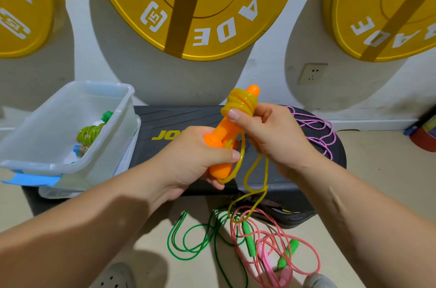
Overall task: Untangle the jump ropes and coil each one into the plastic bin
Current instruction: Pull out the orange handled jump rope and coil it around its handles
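Two bare forearms [70, 228] come in from the bottom corners, grey shoes [113, 276] at the bottom edge. Left grip [195, 158] is closed round the lower end of the orange handles [224, 129], thumb across the front. Right grip [271, 132] pinches the upper end, thumb pressing on the yellow rope [238, 102], which is wound in several turns round the handles just under their rounded tip. The rest of the yellow rope hangs loose in long loops below both grips, down past the step platform [165, 118] to the floor [377, 181].

On the floor below lie a green rope [188, 240] and a pink rope [306, 254], overlapping and tangled together with the yellow loop end; green handles [247, 235] and pink handles [266, 257] lie in the pile. Purple rope [316, 127] lies bunched on the right side of the black platform, behind the right grip.

Plastic bin [35, 165], clear with a blue latch, sits on the platform's left end, well left of the grips. Inside it is a coiled rope [90, 132], green-yellow, with a green handle end.

Yellow weight plates [195, 16] hang on the wall behind, wall socket [312, 73] to the right.
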